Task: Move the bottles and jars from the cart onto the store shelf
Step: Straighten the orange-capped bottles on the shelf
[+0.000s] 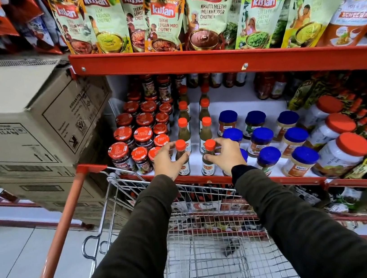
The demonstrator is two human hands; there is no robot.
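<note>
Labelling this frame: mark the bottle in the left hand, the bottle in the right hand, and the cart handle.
Left-hand bottle [180, 145], head view, on its orange cap.
Right-hand bottle [209, 145], head view, on its orange cap.
Cart handle [57, 236], head view, mid-bar.

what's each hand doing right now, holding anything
Left hand: closed on the left green sauce bottle at the shelf front.
Right hand: closed on the right green sauce bottle.

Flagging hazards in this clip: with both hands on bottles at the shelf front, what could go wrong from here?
1. The bottle in the left hand and the bottle in the right hand stand near the shelf edge; a nudge could tip them into the cart.
2. The right hand is close to the blue-lidded jars and might knock one.
</note>
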